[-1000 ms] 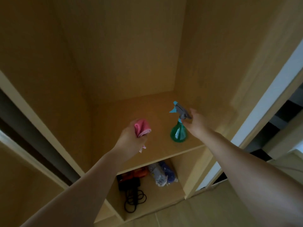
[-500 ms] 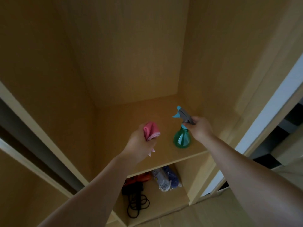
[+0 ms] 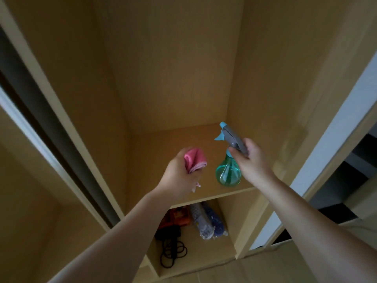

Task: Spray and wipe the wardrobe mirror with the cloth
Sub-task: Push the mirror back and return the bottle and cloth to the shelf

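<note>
My left hand (image 3: 179,176) is closed around a bunched pink cloth (image 3: 193,162), held in front of the wooden shelf (image 3: 163,144) inside the open wardrobe. My right hand (image 3: 253,160) grips the grey spray head of a green translucent spray bottle (image 3: 228,172) with a blue nozzle pointing up and left. The bottle's base is at the shelf's front right; whether it touches the shelf I cannot tell. No mirror surface is clearly visible.
A sliding door edge with a dark track (image 3: 47,127) runs down the left. Below the shelf, a lower compartment holds an orange item (image 3: 179,219), black cables (image 3: 173,252) and wrapped bundles (image 3: 206,223). A white panel (image 3: 318,170) and dark steps (image 3: 350,180) are on the right.
Both hands sit slightly higher and further right in the frame as the view tilted. The spray bottle is tilted a bit more, gripped the same way.
</note>
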